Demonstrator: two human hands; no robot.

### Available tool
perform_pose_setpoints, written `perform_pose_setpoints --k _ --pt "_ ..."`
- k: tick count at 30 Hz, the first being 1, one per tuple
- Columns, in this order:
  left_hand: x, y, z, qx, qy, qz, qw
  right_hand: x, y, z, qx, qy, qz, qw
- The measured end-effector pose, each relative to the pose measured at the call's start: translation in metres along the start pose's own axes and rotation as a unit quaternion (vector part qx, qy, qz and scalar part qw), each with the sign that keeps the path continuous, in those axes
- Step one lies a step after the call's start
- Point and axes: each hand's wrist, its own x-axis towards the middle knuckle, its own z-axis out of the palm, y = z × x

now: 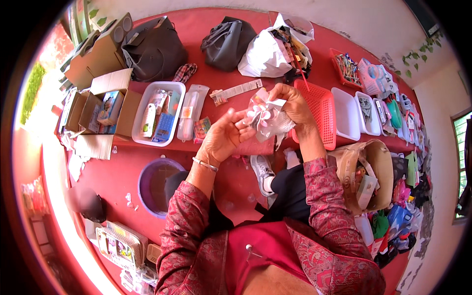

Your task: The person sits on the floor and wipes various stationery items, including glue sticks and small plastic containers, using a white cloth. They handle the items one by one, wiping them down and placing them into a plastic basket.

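Observation:
My right hand (pixel 298 109) pinches a crinkled clear plastic packet (pixel 266 116) by its upper right side. Inside the packet shows a pink and white flower-shaped piece; the rest of its contents is hard to make out. My left hand (pixel 223 136) is turned palm up just left of the packet, fingers loosely curled and apart, its fingertips close to the plastic. Whether they touch it I cannot tell. Behind the hands on the red ledge lies a long narrow strip of packaging (pixel 237 91). A small colourful packet (pixel 202 129) lies beside my left hand.
Left on the ledge stand an opened cardboard box (pixel 129 110) and a white tub (pixel 183 91) of goods. A red basket (pixel 328 118) and white trays (pixel 345 110) stand right. Below are a purple bucket (pixel 142 189) and a large cardboard carton (pixel 386 169). Dark bags (pixel 155 49) stand behind.

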Motion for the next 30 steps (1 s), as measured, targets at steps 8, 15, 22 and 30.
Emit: perform_pose_setpoints --k 8,15,22,30 --pt "0.005 -0.009 0.013 0.146 0.041 -0.03 0.988 -0.003 0.009 -0.018 0.005 0.006 -0.016 1.0" --pt "0.003 -0.01 0.016 0.149 0.041 -0.032 0.987 0.0 0.002 -0.021 -0.014 0.053 -0.012 0.998" --pt "0.001 -0.013 0.022 0.14 0.083 0.005 0.987 -0.001 -0.027 -0.022 -0.163 0.352 -0.099 0.916" --pt "0.001 -0.02 0.012 0.271 0.057 0.0 0.961 0.008 0.019 0.063 -0.642 0.051 -0.335 0.688"
